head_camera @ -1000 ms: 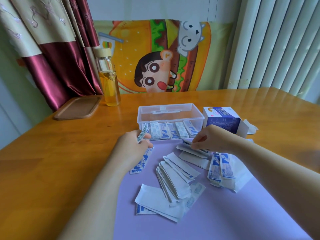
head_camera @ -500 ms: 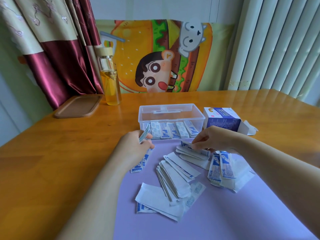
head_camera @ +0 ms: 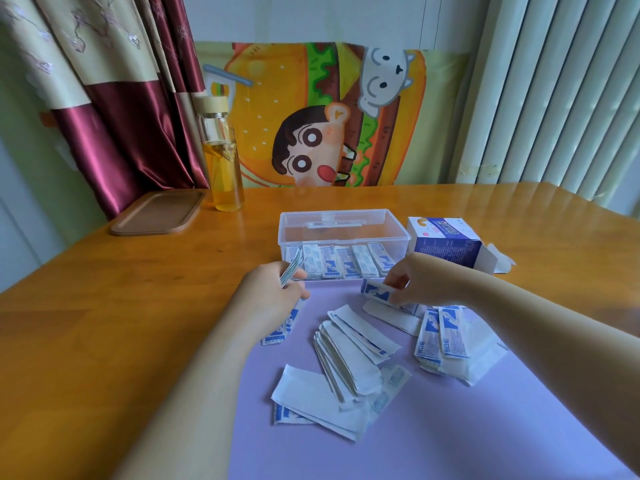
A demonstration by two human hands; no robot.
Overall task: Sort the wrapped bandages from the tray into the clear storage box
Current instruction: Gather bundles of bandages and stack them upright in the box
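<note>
Several white-and-blue wrapped bandages lie scattered on a purple mat in front of me. A clear storage box stands at the mat's far edge, with a row of bandages upright against its near wall. My left hand grips a small stack of bandages just in front of the box's left corner. My right hand pinches one wrapped bandage, lifted a little off the pile near the box's right side.
An open blue-and-white bandage carton lies to the right of the box. A glass bottle of yellow liquid and a brown wooden tray stand at the back left of the wooden table. Behind are curtains and a cartoon-print chair cover.
My right hand has raised one bandage off the pile, showing its blue print. My left hand has held its stack in place.
</note>
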